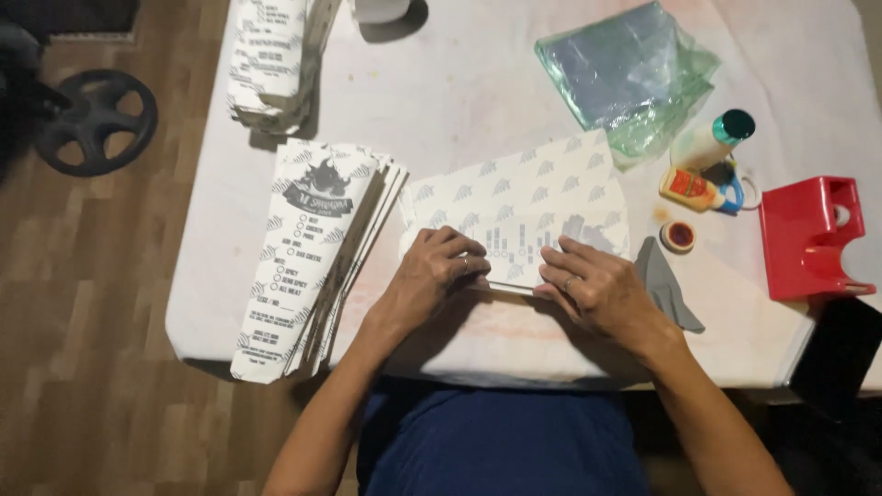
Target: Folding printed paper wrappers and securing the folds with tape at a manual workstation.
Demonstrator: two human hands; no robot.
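Head view, left hand (430, 276): fingers curled, knuckles up, pressing down on the near left part of the printed paper sheet (524, 207); it grips nothing, it only bears down.
Head view, right hand (593, 287): flat, fingers spread, pressing the near right part of the same sheet; a ring shows on one finger.
Sheet, place: under both hands and reaching away from them across the white table cover (459, 92), its near edge apparently folded over beneath the fingertips.
Risk, skewed crease: the hands press at separate spots; if one pushes harder or slides, the fold could run crooked and the edges would not meet.
Risk, sheet creeping: the cover looks smooth, so the far half, which nothing holds, could pivot while the near edge is pressed.
Left of the left hand: a fanned stack of finished bags (317, 253) hangs over the table's near edge; an elbow nudge could send it to the floor.
Beyond that stack: a second pile (271, 60), well apart from the hands.
Right of the right hand: a grey flat piece (666, 285) lies just beside it, and a small open round pot (679, 235) a little farther; a sweeping wrist could smear its contents on the paper.
Farther right: glue bottles (707, 165), a red plastic holder (808, 237), crumpled green plastic bags (634, 73).
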